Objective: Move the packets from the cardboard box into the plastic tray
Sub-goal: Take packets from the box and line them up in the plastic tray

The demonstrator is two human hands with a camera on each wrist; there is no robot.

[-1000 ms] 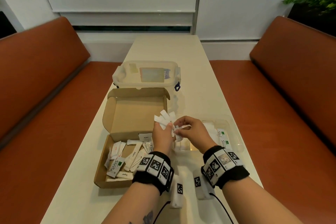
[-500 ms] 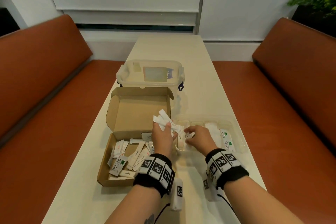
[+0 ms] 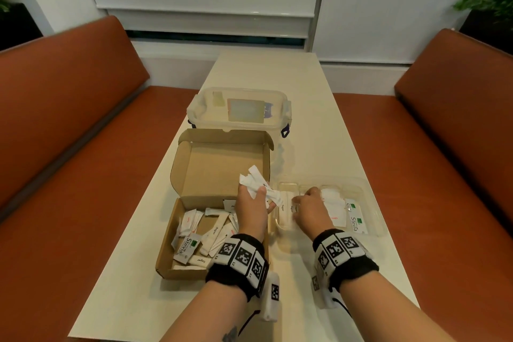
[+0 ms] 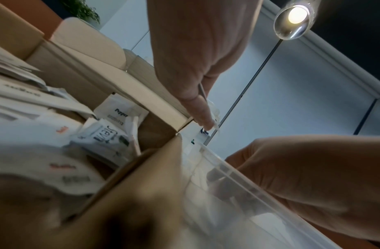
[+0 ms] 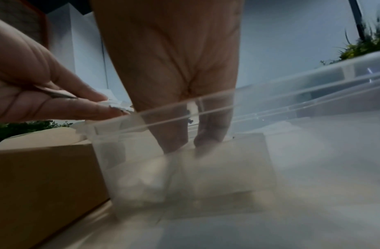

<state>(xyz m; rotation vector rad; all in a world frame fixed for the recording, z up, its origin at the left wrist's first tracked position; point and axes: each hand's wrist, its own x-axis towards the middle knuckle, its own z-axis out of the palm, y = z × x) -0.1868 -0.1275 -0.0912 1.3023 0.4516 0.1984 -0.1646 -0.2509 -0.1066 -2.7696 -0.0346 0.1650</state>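
Tabletop (image 3: pixel 305 119) carrying box (image 3: pixel 166 258) at 9 o'clock of tray (image 3: pixel 372 203), close for short transfers. Left hand (image 3: pixel 251 208) clamped on fanned packets (image 3: pixel 254 180), feeding. Right hand (image 3: pixel 308 211) fingers down in tray, seemingly placing one; grip unclear.

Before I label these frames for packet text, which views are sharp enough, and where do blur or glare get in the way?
Head view: sharp, evenly lit; print reads on white paper packets in the brown cardboard box. Left wrist view: ceiling lamp glares, the near foreground is blurred. Right wrist view: the clear plastic tray looks hazy, its contents unreadable.
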